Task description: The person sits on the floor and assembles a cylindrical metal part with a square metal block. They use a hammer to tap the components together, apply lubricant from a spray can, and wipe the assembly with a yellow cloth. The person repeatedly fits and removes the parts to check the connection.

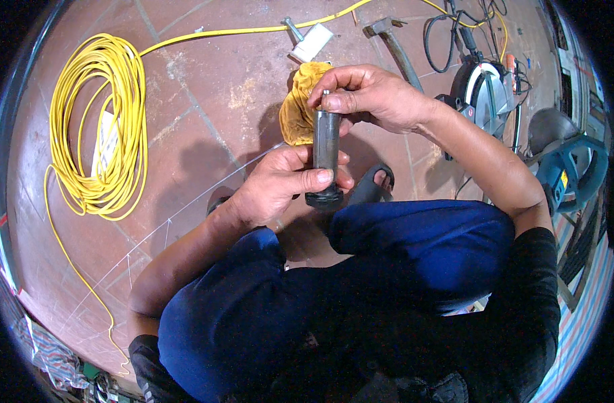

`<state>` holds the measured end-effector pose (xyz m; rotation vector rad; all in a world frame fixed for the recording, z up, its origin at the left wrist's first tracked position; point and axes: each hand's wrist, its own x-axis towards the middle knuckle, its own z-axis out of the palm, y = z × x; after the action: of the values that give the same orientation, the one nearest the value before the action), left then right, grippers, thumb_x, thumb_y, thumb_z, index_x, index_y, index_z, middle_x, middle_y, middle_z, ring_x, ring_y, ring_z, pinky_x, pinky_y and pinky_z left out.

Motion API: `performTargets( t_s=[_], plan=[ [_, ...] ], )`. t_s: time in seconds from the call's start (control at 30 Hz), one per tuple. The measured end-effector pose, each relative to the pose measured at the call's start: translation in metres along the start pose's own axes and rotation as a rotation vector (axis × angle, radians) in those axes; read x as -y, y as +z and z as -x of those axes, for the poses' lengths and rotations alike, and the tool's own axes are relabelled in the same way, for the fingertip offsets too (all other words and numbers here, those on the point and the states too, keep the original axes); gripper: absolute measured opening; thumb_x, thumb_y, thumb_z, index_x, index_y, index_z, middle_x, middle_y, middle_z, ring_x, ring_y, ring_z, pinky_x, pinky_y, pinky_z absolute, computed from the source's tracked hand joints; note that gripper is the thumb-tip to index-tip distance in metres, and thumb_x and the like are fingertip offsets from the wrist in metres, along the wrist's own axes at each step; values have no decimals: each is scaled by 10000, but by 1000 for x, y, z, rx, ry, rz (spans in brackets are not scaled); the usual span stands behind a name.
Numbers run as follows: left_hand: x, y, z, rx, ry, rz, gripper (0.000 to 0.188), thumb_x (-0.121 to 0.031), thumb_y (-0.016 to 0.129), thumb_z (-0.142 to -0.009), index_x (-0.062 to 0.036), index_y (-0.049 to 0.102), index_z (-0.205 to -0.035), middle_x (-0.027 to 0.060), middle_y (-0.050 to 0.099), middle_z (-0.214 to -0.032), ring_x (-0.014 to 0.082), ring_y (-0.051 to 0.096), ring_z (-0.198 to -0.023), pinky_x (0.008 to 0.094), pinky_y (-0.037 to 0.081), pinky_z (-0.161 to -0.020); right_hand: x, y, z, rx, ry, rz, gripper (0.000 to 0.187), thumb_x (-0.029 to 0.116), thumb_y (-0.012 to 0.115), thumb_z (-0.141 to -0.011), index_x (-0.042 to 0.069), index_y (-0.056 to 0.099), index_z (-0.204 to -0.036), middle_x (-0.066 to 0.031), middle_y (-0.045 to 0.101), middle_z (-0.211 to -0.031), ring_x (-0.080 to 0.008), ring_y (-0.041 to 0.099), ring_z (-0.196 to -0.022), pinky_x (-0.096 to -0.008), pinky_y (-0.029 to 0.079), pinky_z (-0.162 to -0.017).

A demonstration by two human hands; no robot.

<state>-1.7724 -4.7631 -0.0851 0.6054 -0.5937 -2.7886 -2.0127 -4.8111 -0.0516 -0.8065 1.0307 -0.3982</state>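
While the person squats over the tiled floor, both hands meet on one upright metal cylinder. Left hand: wrapped around the lower half of the cylinder, thumb across its front, just above a dark flared collar at the bottom end. Right hand: fingers pinched closed on the cylinder's top, where a thin pin or stem appears to project; whether it is being turned, pressed in or drawn out cannot be told. Cylinder: held clear of the floor, between the knees and in front of the chest.

Just behind the right hand's fingertips, a crumpled yellow cloth lies on the floor, not held. Beyond the cloth, a white flat block with a metal bolt. Beyond the right hand, a hammer lies with its handle pointing back toward the person. Past the right forearm, a circular saw with black cables, then a blue-framed machine. Well to the left of the left hand, a loose coil of yellow cable, one strand running off past the white block.

Judged state of work: the cylinder is in hand and gripped at both ends, the cloth set aside; the fitting at the top seems only partly seated, so the job looks mid-way, not finished.
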Motion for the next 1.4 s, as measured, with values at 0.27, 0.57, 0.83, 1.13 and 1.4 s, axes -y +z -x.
performTargets(
  t_s=[0.27,0.57,0.83,1.13,1.4],
  plan=[
    [-3,0,-7,-73,96,-98,488,-215,654,-977,30,508,-1373,173,663,-1234,246,658,-1130,395,487,-1027,-7,-1,-5,-27,33,-167,307,312,700,-961,72,636,-1142,-6,671,-968,-94,653,-829,-254,541,-715],
    [0,-3,-11,-208,22,-30,453,-318,477,-1076,31,525,-1360,155,692,-1114,257,696,-1040,397,543,-941,-22,1,-12,35,-26,-65,347,283,709,-952,54,586,-1182,-14,646,-993,-106,601,-862,-277,480,-785],
    [6,-14,-21,-379,44,-525,246,-91,678,-951,-9,620,-1176,70,714,-1039,157,692,-953,325,559,-881,-36,11,-19,54,-65,-105,437,226,686,-955,45,553,-1330,-36,670,-1185,-133,620,-1019,-307,514,-849],
    [-39,-15,-15,-590,541,-254,233,-114,763,-884,-48,586,-1021,28,652,-877,120,633,-769,266,529,-671,-17,35,-24,163,164,-287,508,531,457,-1047,95,482,-1306,-123,678,-1107,-201,724,-853,-331,598,-737],
    [-85,-27,18,-598,789,-180,228,-133,694,-946,-32,589,-1121,84,680,-992,115,643,-778,265,556,-703,17,24,-37,-26,-17,-209,321,225,684,-961,76,516,-1190,-64,640,-903,-173,693,-705,-302,570,-586]
  ],
)
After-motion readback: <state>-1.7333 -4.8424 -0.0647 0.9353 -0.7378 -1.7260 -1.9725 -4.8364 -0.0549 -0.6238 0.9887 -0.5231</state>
